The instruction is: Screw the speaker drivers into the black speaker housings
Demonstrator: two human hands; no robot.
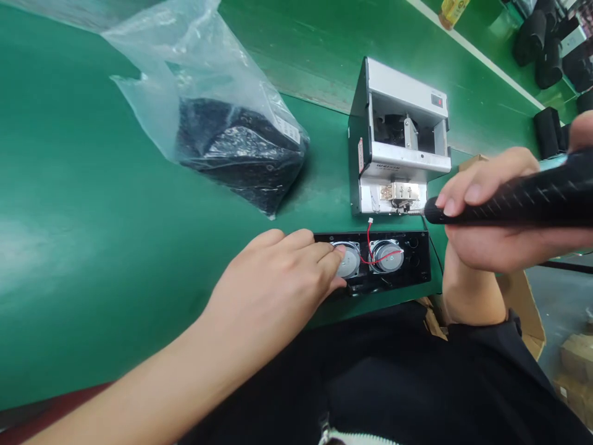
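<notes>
My right hand is wrapped round a black electric screwdriver held nearly level. The screwdriver's tip is at the front of a silver and black screw feeder, by its small metal pick-up block; whether a screw sits on the bit is too small to tell. Below the feeder lies a long black speaker housing with two round speaker drivers and red wires ending in a white plug. My left hand grips the housing's left end, fingers over the left driver and thumb at the near edge.
A clear plastic bag of black parts lies on the green table, left of the feeder. Cardboard boxes stand below the table at the right. A bottle and several black items are at the far right.
</notes>
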